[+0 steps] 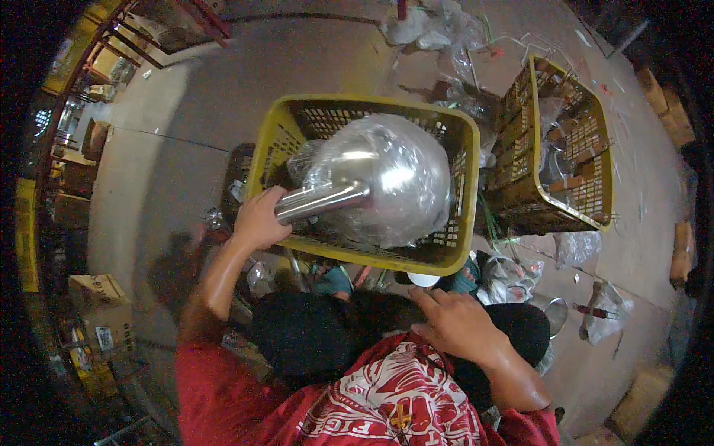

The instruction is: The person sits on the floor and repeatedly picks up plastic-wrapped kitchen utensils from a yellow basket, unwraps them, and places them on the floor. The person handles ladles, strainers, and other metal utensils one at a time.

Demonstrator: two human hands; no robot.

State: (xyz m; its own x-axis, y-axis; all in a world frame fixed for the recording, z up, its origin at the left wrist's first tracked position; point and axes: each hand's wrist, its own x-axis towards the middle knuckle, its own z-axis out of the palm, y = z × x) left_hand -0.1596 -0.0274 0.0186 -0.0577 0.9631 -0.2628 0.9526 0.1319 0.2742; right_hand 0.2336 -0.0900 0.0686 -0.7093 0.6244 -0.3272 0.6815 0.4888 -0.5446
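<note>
My left hand (260, 218) is closed around the tubular handle of a shiny metal wok (383, 182). Clear plastic wraps the wok's rounded body, while the handle looks bare near my fingers. The wok lies tilted in a yellow plastic basket (372, 260) in front of my knees, its handle reaching over the left side. My right hand (457, 323) hovers above my lap, below the basket's near rim, fingers apart and holding nothing that shows. Close to its fingertips is a small white round thing (424, 279), partly hidden.
A second yellow basket (537, 149) with plastic-wrapped items stands to the right. Crumpled clear plastic (420, 28) lies on the floor at the back, and more plastic bags (509, 279) lie by my right knee. At left are a cardboard box (100, 301) and shelving.
</note>
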